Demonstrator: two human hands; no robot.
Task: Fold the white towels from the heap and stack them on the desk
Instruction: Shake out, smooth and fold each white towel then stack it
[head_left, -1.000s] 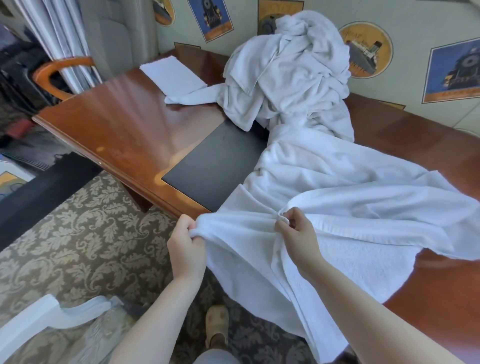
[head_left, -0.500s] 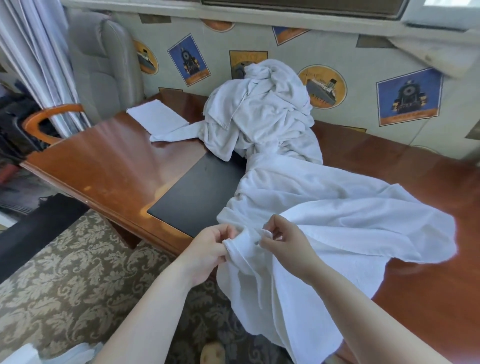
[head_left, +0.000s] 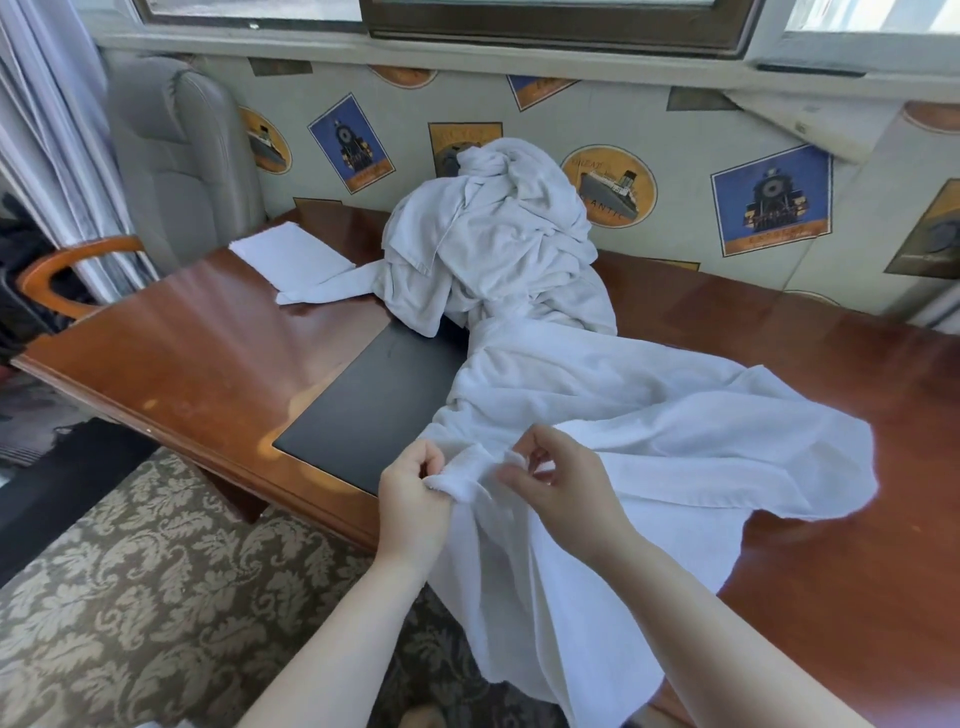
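Low at centre frame, left hand (head_left: 413, 496) curled round a bunched edge of the white towel (head_left: 649, 441), knuckles up, cloth wadded between thumb and fingers. Just right of it, right hand (head_left: 558, 480) pinching the same hem between thumb and forefinger, remaining fingers loosely bent; hands close together, a short roll of towel edge between them. Below the grip, towel hanging off the near edge of the desk (head_left: 182, 358) toward the patterned carpet (head_left: 130, 561) at lower left. Above and right of the grip, towel spread loose over the wood, its far hem rippled and slightly lifted at right of centre. Further up, trailing into the heap (head_left: 493, 249) piled at upper centre against the wall. Left of the heap, one folded towel (head_left: 291, 254) lying flat near the desk's back left corner, a stray strip from the heap touching its near edge. Between folded towel and hands, a dark desk pad (head_left: 374, 405), partly covered by the spread towel. Bare wood broad at left of the pad and again at far right and lower right. Beyond the desk's left end, grey armchair (head_left: 176, 150) with a curved wooden arm, at upper left.
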